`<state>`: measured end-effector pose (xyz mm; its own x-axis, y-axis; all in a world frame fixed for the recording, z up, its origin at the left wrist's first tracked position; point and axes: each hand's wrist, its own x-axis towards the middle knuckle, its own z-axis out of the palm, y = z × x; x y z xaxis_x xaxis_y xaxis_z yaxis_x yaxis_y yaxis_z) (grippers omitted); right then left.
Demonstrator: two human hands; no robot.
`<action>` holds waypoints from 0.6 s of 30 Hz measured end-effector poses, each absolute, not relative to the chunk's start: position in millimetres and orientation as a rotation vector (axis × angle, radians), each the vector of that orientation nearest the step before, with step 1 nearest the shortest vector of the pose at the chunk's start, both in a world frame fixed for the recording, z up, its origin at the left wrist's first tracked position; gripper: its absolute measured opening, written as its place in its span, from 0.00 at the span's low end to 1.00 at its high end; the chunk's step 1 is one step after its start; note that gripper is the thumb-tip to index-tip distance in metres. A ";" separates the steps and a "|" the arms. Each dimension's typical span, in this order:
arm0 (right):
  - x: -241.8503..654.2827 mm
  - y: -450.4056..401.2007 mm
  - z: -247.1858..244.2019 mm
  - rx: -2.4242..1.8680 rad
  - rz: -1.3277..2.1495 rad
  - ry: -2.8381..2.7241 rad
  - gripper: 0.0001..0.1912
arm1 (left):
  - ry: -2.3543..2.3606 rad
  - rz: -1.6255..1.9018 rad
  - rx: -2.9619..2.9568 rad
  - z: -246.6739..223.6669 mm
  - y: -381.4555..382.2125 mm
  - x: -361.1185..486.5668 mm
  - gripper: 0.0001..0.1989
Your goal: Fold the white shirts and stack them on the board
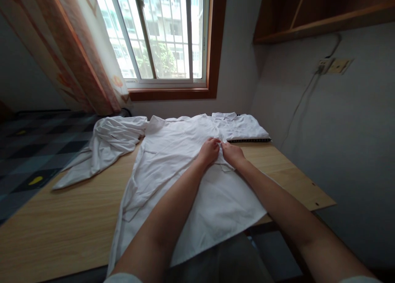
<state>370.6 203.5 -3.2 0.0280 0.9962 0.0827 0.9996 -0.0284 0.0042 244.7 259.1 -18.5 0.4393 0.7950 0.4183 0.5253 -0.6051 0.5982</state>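
Observation:
A white shirt (173,147) is spread over the wooden table, its lower edge hanging past the near side. One sleeve lies folded diagonally across its left half. My left hand (210,151) has its fingers closed on the cloth near the shirt's right side. Close beside it, my right hand (233,154) pinches the same cloth, which looks like the other sleeve. A cuff-like end (227,167) shows just below the two hands. The fingertips partly hide the gripped fabric.
A folded white shirt (243,126) rests on a dark-edged flat thing at the back right. Crumpled white clothing (114,139) lies at the left of the wooden table (77,217). A checked bed cover (27,151) is further left. Beyond are a window and a power cord (296,110).

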 end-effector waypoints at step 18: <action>387.3 150.6 16.7 -2.045 0.216 -2.259 0.20 | 1.137 0.332 2.748 -27.0 257.4 260.5 0.27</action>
